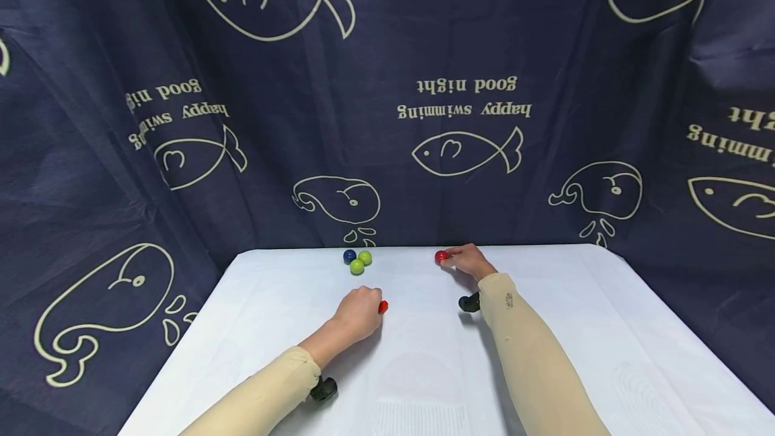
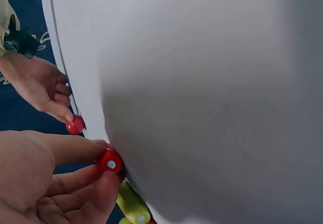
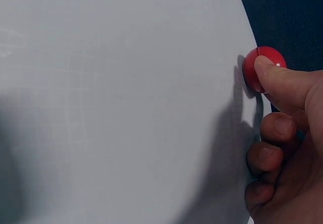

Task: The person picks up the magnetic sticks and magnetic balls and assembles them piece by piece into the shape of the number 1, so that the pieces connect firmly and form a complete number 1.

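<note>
My left hand [image 1: 358,311] pinches a small red ball [image 2: 110,161] between thumb and fingers, over the middle of the white table. In the head view only part of that ball shows past the fingertips. Farther off, near the table's back edge, my right hand [image 1: 467,261] grips a second red ball [image 3: 264,68]; its thumb lies across the ball, and a seam runs over the surface. Beyond the left hand, a dark blue ball [image 1: 350,256] and two yellow-green balls, one at the back [image 1: 365,258] and one in front [image 1: 357,266], sit in a tight cluster.
A white cloth covers the table [image 1: 418,362]. Behind its back edge hangs a dark blue curtain [image 1: 387,73] printed with fish and whales. A black wrist device shows at the left sleeve [image 1: 260,392] and another at the right sleeve [image 1: 533,348].
</note>
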